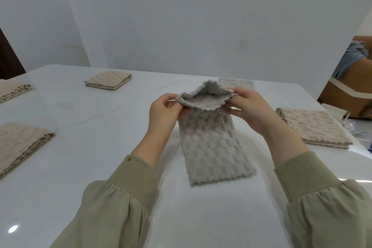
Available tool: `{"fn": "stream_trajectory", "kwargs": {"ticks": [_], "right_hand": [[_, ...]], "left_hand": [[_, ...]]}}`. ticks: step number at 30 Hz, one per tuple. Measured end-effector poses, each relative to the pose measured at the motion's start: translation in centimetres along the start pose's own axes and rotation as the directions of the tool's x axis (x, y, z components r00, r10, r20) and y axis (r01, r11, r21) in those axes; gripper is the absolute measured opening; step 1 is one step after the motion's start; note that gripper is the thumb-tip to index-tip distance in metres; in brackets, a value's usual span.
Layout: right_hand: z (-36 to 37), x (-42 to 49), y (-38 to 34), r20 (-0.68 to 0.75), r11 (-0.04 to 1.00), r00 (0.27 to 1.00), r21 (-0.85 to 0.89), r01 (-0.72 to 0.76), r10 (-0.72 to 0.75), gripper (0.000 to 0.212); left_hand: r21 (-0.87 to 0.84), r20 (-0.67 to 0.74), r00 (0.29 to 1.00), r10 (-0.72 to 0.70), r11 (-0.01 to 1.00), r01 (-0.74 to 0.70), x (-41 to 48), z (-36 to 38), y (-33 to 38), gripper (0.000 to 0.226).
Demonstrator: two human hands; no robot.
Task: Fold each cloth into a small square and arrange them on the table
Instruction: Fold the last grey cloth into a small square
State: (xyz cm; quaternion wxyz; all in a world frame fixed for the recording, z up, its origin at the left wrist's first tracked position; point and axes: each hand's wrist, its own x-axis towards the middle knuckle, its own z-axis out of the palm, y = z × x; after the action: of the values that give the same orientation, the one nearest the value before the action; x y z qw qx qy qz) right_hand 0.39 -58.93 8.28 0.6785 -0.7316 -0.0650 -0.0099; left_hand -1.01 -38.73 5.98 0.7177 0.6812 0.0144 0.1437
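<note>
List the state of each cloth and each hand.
grey cloth: folded strip, far end lifted.
left hand: pinches its far end.
right hand: pinches its far end.
back beige cloth: folded, flat.
left-edge beige cloth: folded, flat.
near-left beige cloth: folded, flat.
right beige cloth: folded, flat.
pale cloth behind the hands: partly hidden.

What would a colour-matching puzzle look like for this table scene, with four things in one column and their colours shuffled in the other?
Things:
1. held cloth
2. sleeves
3. table
4. folded cloth on the right

Colours:
A. white
B. beige
C. grey
D. olive green

Pairs: 1-C, 2-D, 3-A, 4-B.
</note>
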Motion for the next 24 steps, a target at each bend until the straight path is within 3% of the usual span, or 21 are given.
{"fn": "stream_trajectory", "kwargs": {"ticks": [3,7,10,14,20,24], "right_hand": [[0.8,0.2,1.4,-0.014,0.982,0.997,0.178,-0.071,0.074,0.020],[1.9,-0.5,4.4,-0.212,0.934,0.952,0.329,-0.141,0.219,0.031],[1.9,-1.5,5.6,-0.377,0.989,0.921,0.138,-0.052,0.101,0.019],[1.6,-2.8,5.5,-0.461,1.000,0.887,0.001,-0.018,0.016,0.018],[1.1,-5.2,5.9,-0.450,0.970,0.884,-0.244,0.017,-0.129,0.010],[0.9,-6.3,6.4,-0.400,0.918,0.907,-0.394,-0.042,-0.130,0.015]], "left_hand": [[-0.200,0.055,0.987,-0.152,0.967,0.160,-0.1,0.2,-0.3,0.010],[-0.450,0.126,0.900,-0.418,0.784,0.427,-0.6,0.0,-1.5,0.022],[-0.290,0.158,0.894,-0.419,0.846,0.448,-1.3,0.1,-2.6,0.009],[-0.164,0.194,0.917,-0.347,0.911,0.379,-2.7,0.0,-2.8,0.014],[0.074,0.217,0.939,-0.267,0.964,0.257,-5.1,-0.8,-2.8,0.018],[0.196,0.214,0.939,-0.271,0.953,0.231,-5.5,-1.2,-3.0,0.020]]}}
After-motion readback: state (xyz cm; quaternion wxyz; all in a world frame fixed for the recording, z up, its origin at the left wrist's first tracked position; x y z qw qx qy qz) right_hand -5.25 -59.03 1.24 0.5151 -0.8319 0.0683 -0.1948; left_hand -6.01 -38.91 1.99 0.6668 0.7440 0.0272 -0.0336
